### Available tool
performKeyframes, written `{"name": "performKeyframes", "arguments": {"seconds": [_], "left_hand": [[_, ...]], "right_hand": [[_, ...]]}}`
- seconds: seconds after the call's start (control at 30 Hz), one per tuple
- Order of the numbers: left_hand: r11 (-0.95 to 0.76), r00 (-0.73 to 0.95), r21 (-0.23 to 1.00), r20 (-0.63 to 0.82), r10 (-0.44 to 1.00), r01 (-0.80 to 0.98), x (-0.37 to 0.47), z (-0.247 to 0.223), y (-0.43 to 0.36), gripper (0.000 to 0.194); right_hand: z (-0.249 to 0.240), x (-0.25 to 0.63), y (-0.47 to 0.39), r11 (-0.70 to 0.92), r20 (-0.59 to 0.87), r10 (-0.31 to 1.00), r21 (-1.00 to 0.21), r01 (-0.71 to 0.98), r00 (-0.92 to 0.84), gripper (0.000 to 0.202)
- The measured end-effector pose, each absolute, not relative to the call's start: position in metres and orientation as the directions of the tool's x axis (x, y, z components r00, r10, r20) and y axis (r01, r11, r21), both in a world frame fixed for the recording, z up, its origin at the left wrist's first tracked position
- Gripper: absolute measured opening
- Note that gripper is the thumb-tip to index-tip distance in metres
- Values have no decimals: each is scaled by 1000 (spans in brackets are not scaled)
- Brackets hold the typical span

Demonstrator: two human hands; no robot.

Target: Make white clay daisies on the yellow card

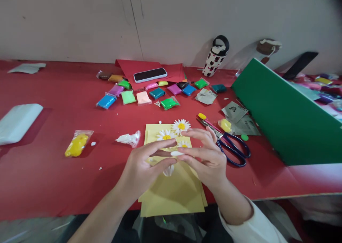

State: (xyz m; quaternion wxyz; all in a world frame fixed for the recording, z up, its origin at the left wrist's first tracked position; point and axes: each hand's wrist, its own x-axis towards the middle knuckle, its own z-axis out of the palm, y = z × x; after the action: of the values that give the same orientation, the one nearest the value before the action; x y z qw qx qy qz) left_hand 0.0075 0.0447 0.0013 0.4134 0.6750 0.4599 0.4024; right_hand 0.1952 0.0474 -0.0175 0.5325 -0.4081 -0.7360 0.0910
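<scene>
A small white petal-shaped piece of clay (176, 153) is pinched at its right end between the thumb and a finger of my right hand (207, 156). Close to its left tip, my left hand (146, 161) holds its thumb and fingers apart; whether a fingertip touches the piece I cannot tell. Below both hands lies a stack of yellow paper (173, 196). White daisies with yellow centres rest on it: one (181, 126) at the top corner, another (166, 136) to its left, and a third (184, 144) partly covered by my fingers. Another white piece (168, 170) shows under my left thumb.
Scissors (232, 147) and a yellow-tipped tool (202, 116) lie right of the paper. A yellow clay packet (77, 144) and a white clay packet (129, 139) sit left. Behind are several coloured packets, a phone (150, 75) and a tumbler (214, 59). A green board (288, 118) stands right.
</scene>
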Motion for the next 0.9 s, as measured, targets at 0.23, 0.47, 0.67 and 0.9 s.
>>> {"name": "performKeyframes", "arguments": {"seconds": [0.23,0.47,0.67,0.9], "left_hand": [[-449,205,790,399,894,417,8,4,43,11],[-516,229,755,462,857,405,8,5,43,12],[-575,260,699,514,817,426,7,1,43,28],[-590,252,684,536,805,429,8,1,42,12]], "right_hand": [[-19,196,47,645,693,711,-574,505,-119,9],[-19,198,48,658,713,695,-576,484,-96,5],[-20,195,46,639,699,710,-588,496,-87,7],[-19,195,45,648,693,714,-597,473,-103,6]]}}
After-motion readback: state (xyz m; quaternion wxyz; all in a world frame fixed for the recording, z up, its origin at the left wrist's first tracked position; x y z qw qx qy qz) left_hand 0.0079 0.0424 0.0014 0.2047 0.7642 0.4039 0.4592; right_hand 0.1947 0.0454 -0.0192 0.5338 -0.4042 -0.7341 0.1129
